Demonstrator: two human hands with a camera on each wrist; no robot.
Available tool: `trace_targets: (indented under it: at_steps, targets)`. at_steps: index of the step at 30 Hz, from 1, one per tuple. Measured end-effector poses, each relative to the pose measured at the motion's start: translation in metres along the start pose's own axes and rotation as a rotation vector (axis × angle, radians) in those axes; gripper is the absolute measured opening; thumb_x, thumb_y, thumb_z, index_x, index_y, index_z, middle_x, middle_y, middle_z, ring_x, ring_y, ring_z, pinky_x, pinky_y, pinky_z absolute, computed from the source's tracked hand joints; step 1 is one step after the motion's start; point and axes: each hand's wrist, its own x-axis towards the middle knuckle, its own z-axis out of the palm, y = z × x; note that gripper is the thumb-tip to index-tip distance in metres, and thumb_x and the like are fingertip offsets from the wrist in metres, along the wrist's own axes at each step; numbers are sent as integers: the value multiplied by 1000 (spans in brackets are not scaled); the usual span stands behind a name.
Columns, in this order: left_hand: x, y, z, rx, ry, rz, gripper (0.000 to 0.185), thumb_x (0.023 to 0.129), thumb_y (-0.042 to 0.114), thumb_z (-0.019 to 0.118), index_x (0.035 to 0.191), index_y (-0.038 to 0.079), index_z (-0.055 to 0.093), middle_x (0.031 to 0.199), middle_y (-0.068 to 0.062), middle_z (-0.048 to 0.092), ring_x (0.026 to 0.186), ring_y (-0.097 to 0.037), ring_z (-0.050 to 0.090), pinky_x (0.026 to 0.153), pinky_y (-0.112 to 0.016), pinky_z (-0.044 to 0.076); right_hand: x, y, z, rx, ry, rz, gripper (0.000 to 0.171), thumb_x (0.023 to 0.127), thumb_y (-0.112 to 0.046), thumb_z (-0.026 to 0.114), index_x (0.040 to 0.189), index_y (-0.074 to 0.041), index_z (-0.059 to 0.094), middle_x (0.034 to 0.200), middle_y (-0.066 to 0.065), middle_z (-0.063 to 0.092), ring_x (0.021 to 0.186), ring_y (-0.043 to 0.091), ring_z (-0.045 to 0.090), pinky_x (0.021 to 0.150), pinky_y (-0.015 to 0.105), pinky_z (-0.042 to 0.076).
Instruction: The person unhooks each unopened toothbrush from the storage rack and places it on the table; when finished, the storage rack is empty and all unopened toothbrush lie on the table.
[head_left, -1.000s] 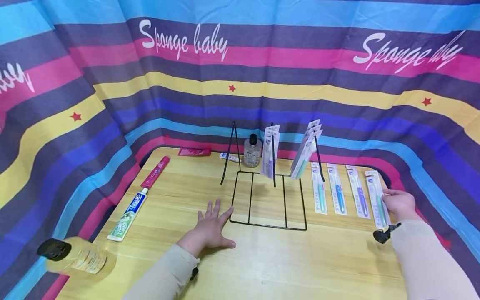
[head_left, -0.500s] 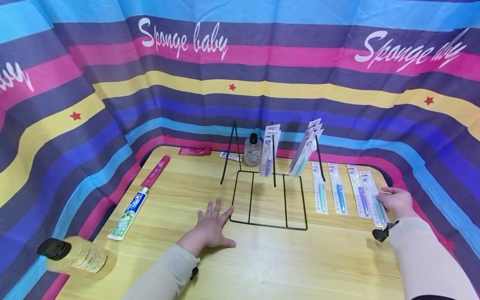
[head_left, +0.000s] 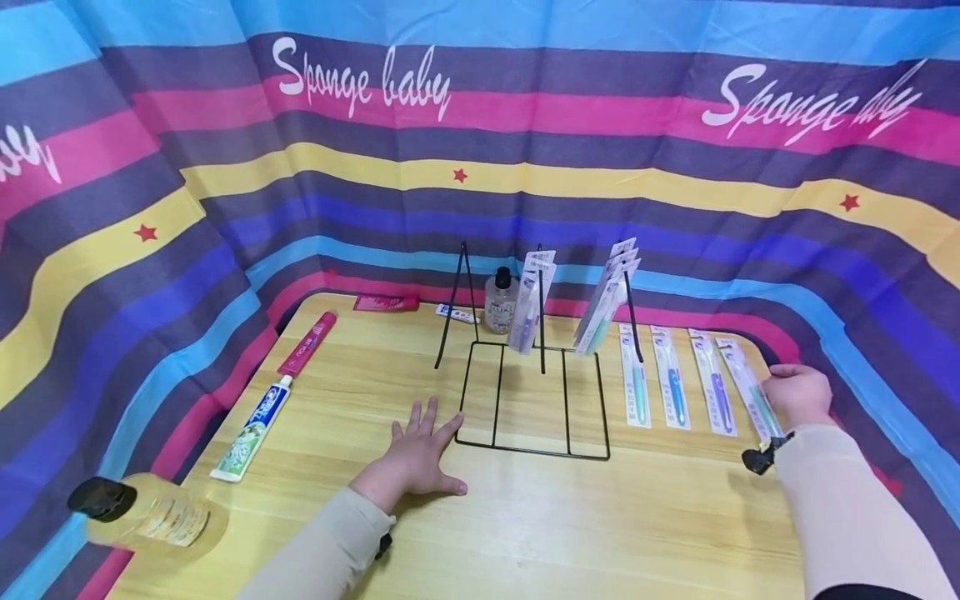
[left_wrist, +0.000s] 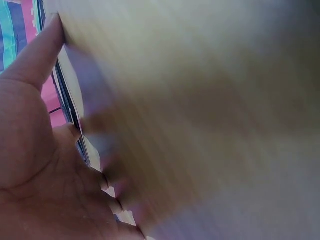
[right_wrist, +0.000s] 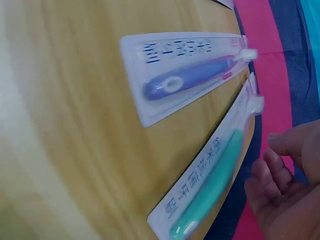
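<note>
"Sponge baby" is written in white script on the pink stripe of the striped cloth backdrop [head_left: 480, 167], once at the upper left and again, partly cut off, at the upper right. Red stars are printed on its yellow stripe. Blue lettering is seen on the white toothpaste tube [head_left: 251, 428], but it cannot be read with certainty. Print on the packaged toothbrushes [right_wrist: 190, 75] is too blurred to be read.

The green toothbrush pack [head_left: 752, 392] sits rightmost in the row on the wooden table [head_left: 525, 517], slightly angled, near edge at the right hand [head_left: 798, 396].
</note>
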Motion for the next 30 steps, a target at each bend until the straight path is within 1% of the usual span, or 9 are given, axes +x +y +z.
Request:
trace_targets:
  at_steps: [5,8,10,16,22,24,26,28,30]
  targets:
    - [-2,-1,1,-7,9,1,118,75,67,86,169,23,31,174,-28,1,158,-54,-2,117,-82,7,-13,3,3,-122,-52,-111,47,92,-12,67,130,15,63,125,38,63,103,46,60,77,42,49]
    - [-2,-2,2,-11,10,2,118,74,68,86,169,23,31,174,-28,0,158,-54,-2,117,-82,7,-19,7,5,-233,-102,-176,46,91,-13,69,126,16,64,127,40,62,106,54,60,87,59,51]
    - [-2,-2,3,-12,10,1,119,74,68,86,169,23,31,174,-28,0,158,-54,-2,117,-82,7,-22,9,7,-288,-134,-187,48,90,-13,70,128,16,63,130,41,60,111,59,57,94,68,46]
    - [0,-4,4,-11,13,5,119,74,69,85,169,23,30,174,-28,0,158,-54,-2,117,-81,6,-25,7,12,-343,-124,-207,51,92,-10,65,133,20,58,134,43,56,114,61,56,97,70,45]
    - [2,-3,5,-6,0,18,120,74,71,85,169,24,30,174,-28,-1,158,-54,-3,118,-81,6,-37,-12,19,-337,-123,-203,54,100,-17,58,139,20,50,137,47,48,126,66,43,107,72,37]
    - [2,-3,5,0,-6,15,120,74,71,84,170,25,29,174,-27,-1,158,-53,-4,118,-81,6,-48,-27,25,-298,-58,-272,51,101,-18,57,138,18,53,133,46,51,123,64,47,104,72,39]
    - [1,-3,5,-5,-3,11,120,74,70,85,169,25,29,174,-27,-1,158,-53,-4,118,-80,5,-64,-48,33,-237,31,-403,43,101,-16,59,132,15,60,123,41,61,114,59,57,95,69,46]
    - [1,-3,4,-10,1,8,119,74,70,85,169,24,30,174,-27,-1,158,-53,-4,118,-80,5,-85,-76,44,-151,88,-531,32,101,-13,63,122,11,68,111,33,70,98,49,66,85,60,52]
    - [0,-3,4,-14,5,6,119,74,69,86,169,24,30,174,-27,-1,158,-53,-4,118,-80,5,-108,-104,57,-42,90,-642,21,99,-9,68,110,7,74,97,25,75,81,35,69,74,45,56]
